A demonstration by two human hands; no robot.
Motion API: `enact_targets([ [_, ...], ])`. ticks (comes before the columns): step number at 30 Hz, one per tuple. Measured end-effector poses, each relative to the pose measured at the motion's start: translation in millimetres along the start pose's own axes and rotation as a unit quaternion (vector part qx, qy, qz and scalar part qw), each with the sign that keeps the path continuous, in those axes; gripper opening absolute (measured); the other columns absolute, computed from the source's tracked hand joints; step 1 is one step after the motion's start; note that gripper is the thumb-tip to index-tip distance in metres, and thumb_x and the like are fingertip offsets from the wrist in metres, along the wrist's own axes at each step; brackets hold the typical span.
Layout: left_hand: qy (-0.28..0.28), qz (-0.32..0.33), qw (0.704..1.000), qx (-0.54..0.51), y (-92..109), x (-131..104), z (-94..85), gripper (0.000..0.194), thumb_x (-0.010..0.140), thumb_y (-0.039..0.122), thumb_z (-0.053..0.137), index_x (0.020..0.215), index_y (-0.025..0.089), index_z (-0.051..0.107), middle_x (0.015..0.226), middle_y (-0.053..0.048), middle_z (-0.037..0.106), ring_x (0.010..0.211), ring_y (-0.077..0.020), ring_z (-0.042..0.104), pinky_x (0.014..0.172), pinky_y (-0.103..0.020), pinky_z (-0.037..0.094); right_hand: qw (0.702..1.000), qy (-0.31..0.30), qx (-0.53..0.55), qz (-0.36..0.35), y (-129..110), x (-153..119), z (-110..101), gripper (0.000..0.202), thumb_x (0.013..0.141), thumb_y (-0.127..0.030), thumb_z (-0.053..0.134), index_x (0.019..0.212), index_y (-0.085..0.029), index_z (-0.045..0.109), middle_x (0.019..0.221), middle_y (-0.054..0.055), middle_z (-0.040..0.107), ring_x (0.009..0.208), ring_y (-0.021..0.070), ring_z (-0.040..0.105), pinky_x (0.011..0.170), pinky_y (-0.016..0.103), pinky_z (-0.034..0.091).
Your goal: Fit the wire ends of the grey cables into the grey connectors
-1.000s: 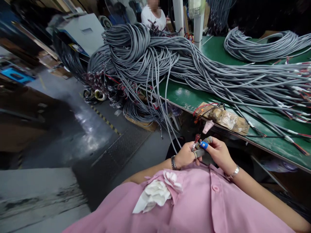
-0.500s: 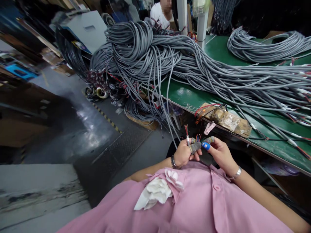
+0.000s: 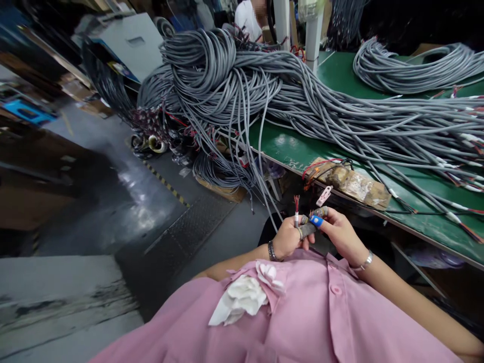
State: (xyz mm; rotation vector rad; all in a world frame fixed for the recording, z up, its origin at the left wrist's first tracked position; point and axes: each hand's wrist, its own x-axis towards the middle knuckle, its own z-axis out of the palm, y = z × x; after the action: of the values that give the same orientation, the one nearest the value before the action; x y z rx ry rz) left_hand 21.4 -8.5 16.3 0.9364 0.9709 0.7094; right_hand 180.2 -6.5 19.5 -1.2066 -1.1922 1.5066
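Observation:
My left hand is closed around a grey cable whose end sticks up, with a white band and bare-looking red wires above it. Grey wraps cover some fingers of both hands. My right hand, with a blue cover on its thumb, pinches at the tips of the left fingers. Thin coloured wires there are mostly hidden by the right thumb and forefinger. Just beyond the hands, a pink clip sits at the table edge beside a taped wooden block with red, orange and black leads.
A large heap of grey cables runs along the green table, several hanging over its edge. Another cable coil lies at the back right. A person in white sits beyond. A grey box stands left.
My right thumb and forefinger have shifted left and closed over the fanned coloured wires, which now hardly show. The cable end in my left hand has moved slightly right. The view shifted a little.

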Motion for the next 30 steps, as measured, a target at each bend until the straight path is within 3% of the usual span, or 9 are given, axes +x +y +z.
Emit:
enact_targets([
  [9,0.016,0.011,1.0,-0.014,-1,0,0.1,0.039,0.077,0.05,0.061,0.064,0.014,0.056,0.044,0.001,0.052,0.033,-0.0073,0.045,0.033,-0.019,0.02,0.997,0.076,0.019,0.008,11,-2,5,0.028,0.073,-0.045,0.07,0.076,-0.018,0.062,0.069,0.0,0.058,0.06,0.0114,0.047,0.054,0.024,0.038],
  [25,0.073,0.047,0.993,-0.076,-4,2,-0.8,0.036,0.076,0.047,0.065,0.069,0.015,0.052,0.052,0.002,0.057,0.032,-0.0061,0.045,0.03,-0.018,0.018,0.996,0.08,0.022,0.019,12,-3,5,0.029,0.071,-0.044,0.073,0.072,-0.018,0.06,0.064,-0.002,0.055,0.056,0.0105,0.043,0.053,0.024,0.036],
  [30,0.087,0.043,0.992,-0.076,-2,1,-1.3,0.033,0.075,0.046,0.066,0.071,0.016,0.051,0.049,0.004,0.056,0.029,-0.0054,0.041,0.029,-0.018,0.017,0.998,0.046,0.035,0.028,16,-8,0,0.027,0.069,-0.041,0.075,0.072,-0.018,0.06,0.065,-0.002,0.055,0.057,0.0108,0.043,0.052,0.024,0.034],
])
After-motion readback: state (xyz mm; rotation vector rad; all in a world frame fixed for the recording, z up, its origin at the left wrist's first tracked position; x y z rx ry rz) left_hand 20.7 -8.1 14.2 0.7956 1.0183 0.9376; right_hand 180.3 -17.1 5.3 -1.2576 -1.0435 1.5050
